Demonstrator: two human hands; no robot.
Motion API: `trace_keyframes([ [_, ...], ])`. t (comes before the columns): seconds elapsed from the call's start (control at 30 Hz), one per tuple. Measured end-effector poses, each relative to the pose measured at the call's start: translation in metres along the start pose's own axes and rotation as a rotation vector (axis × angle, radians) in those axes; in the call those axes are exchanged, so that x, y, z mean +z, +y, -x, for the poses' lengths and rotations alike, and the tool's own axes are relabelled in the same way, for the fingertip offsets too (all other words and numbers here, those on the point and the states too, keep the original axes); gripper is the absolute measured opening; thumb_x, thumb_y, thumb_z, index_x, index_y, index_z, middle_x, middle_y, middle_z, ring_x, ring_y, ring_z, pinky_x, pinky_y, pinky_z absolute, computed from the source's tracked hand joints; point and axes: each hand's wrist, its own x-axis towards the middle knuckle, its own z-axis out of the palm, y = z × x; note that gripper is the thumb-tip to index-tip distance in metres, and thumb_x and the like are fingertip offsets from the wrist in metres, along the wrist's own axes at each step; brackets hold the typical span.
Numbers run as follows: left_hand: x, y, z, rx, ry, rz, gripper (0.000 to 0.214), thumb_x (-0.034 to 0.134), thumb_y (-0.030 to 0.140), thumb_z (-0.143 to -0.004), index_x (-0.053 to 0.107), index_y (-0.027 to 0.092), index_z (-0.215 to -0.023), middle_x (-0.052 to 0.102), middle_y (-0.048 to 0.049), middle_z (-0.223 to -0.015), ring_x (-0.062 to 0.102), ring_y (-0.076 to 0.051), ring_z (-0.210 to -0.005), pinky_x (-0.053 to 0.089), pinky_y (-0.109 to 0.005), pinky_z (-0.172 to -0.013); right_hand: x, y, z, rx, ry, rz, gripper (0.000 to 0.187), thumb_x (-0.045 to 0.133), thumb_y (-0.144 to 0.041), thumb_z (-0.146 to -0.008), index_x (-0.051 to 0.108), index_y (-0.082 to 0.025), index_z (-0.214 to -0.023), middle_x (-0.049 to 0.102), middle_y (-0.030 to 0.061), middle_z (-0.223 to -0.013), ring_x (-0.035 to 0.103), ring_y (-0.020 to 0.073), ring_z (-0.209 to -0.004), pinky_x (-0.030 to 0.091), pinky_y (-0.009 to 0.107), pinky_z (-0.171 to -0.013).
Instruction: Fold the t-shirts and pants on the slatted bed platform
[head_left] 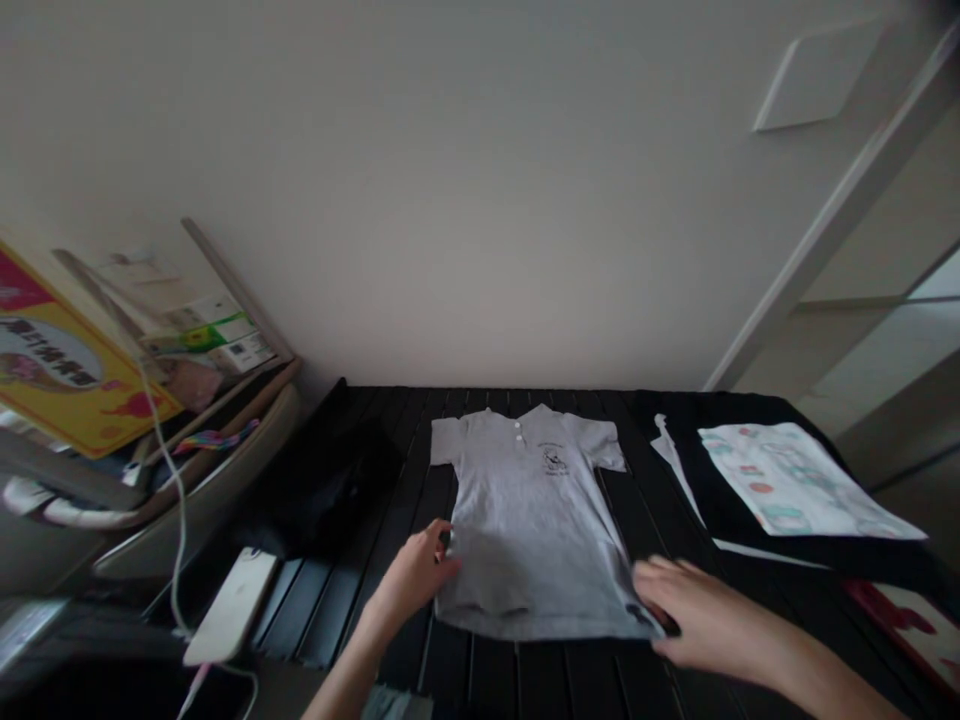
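A small grey short-sleeved shirt [525, 530] lies spread face up, with a buttoned neckline and a dark print on the chest. Its collar points to the wall and its hem towards me. At the shirt's left side edge, my left hand [416, 568] has thumb and fingers apart, the thumb touching the cloth. My right hand [694, 615], slightly blurred, is closed at the lower right corner of the hem, where the cloth is creased and drawn outward. The fingertips there are partly hidden.
The shirt rests on a black slatted table [405, 530] against a wall. To the left are a dark cloth heap [322, 490], a white phone [232, 605] with a cable, and a cluttered shelf cart [217, 480]. On the right lies a folded patterned white cloth [795, 480] over black fabric.
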Motion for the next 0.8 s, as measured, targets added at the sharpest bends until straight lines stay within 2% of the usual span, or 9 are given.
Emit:
trace_keyframes([
  [0.03, 0.001, 0.002, 0.006, -0.019, -0.01, -0.068, 0.039, 0.059, 0.029, -0.077, 0.06, 0.018, -0.114, 0.068, -0.0062, -0.094, 0.065, -0.022, -0.089, 0.046, -0.029, -0.079, 0.003, -0.002, 0.007, 0.069, -0.067, -0.01, 0.02, 0.066, -0.017, -0.063, 0.066, -0.024, -0.081, 0.07, 0.0026, -0.088, 0.066, 0.0237, -0.083, 0.051, 0.035, -0.074],
  [0.07, 0.002, 0.004, 0.009, -0.036, 0.019, -0.126, 0.038, 0.057, 0.03, -0.079, 0.06, 0.017, -0.115, 0.068, -0.0087, -0.1, 0.065, -0.023, -0.095, 0.046, -0.031, -0.083, 0.006, -0.005, 0.011, 0.124, -0.075, -0.013, 0.023, 0.07, -0.022, -0.064, 0.068, -0.024, -0.087, 0.071, 0.0043, -0.09, 0.068, 0.0253, -0.082, 0.053, 0.036, -0.073],
  [0.13, 0.006, 0.011, 0.005, -0.036, 0.145, -0.196, 0.041, 0.052, 0.031, -0.084, 0.056, 0.014, -0.121, 0.063, -0.014, -0.116, 0.061, -0.025, -0.108, 0.045, -0.034, -0.092, 0.011, -0.017, 0.009, 0.134, 0.058, -0.003, 0.037, 0.072, -0.036, -0.069, 0.068, -0.022, -0.103, 0.071, 0.0097, -0.104, 0.067, 0.0298, -0.095, 0.053, 0.041, -0.081],
  [0.23, 0.018, 0.024, -0.013, 0.066, 0.303, -0.197, 0.043, 0.046, 0.028, -0.089, 0.05, 0.013, -0.129, 0.054, -0.0164, -0.132, 0.052, -0.026, -0.122, 0.042, -0.038, -0.101, 0.02, -0.044, -0.01, -0.02, 0.314, 0.018, 0.047, 0.057, -0.05, -0.084, 0.062, -0.021, -0.12, 0.06, 0.0121, -0.13, 0.056, 0.03, -0.119, 0.045, 0.044, -0.1],
  [0.37, 0.058, 0.034, -0.032, 0.257, 0.368, -0.152, 0.042, 0.034, 0.023, -0.094, 0.047, 0.018, -0.134, 0.046, -0.0117, -0.144, 0.042, -0.02, -0.133, 0.037, -0.037, -0.109, 0.046, -0.069, -0.045, -0.161, 0.362, -0.017, 0.055, 0.042, -0.051, -0.093, 0.044, -0.024, -0.141, 0.038, 0.0075, -0.15, 0.042, 0.0236, -0.133, 0.041, 0.038, -0.107],
  [0.43, 0.08, 0.034, -0.034, 0.287, 0.359, -0.183, 0.045, 0.033, 0.022, -0.094, 0.043, 0.018, -0.138, 0.042, -0.0098, -0.148, 0.036, -0.02, -0.138, 0.033, -0.039, -0.113, 0.067, -0.064, -0.062, -0.137, 0.415, 0.025, 0.057, 0.04, -0.048, -0.094, 0.035, -0.024, -0.146, 0.029, 0.0085, -0.155, 0.032, 0.0256, -0.139, 0.035, 0.044, -0.111],
  [0.53, 0.098, 0.032, -0.032, 0.265, 0.349, -0.264, 0.049, 0.038, 0.027, -0.094, 0.04, 0.02, -0.142, 0.036, -0.0078, -0.151, 0.027, -0.024, -0.142, 0.027, -0.045, -0.116, 0.097, -0.042, -0.078, 0.017, 0.541, 0.125, 0.058, 0.038, -0.047, -0.095, 0.035, -0.02, -0.146, 0.031, 0.0123, -0.153, 0.025, 0.0307, -0.141, 0.025, 0.059, -0.111],
  [0.67, 0.098, 0.031, -0.028, 0.271, 0.338, -0.292, 0.05, 0.039, 0.028, -0.094, 0.039, 0.02, -0.143, 0.034, -0.007, -0.152, 0.025, -0.025, -0.142, 0.025, -0.045, -0.117, 0.119, -0.02, -0.08, 0.124, 0.576, 0.174, 0.062, 0.037, -0.049, -0.094, 0.033, -0.016, -0.146, 0.034, 0.0142, -0.152, 0.029, 0.0296, -0.14, 0.024, 0.057, -0.111],
  [0.8, 0.099, 0.032, -0.024, 0.269, 0.338, -0.283, 0.05, 0.039, 0.029, -0.094, 0.038, 0.021, -0.143, 0.033, -0.0064, -0.153, 0.025, -0.024, -0.142, 0.025, -0.045, -0.117, 0.124, -0.022, -0.074, 0.151, 0.611, 0.185, 0.061, 0.038, -0.049, -0.094, 0.032, -0.019, -0.147, 0.034, 0.0115, -0.152, 0.029, 0.0297, -0.14, 0.023, 0.057, -0.112],
])
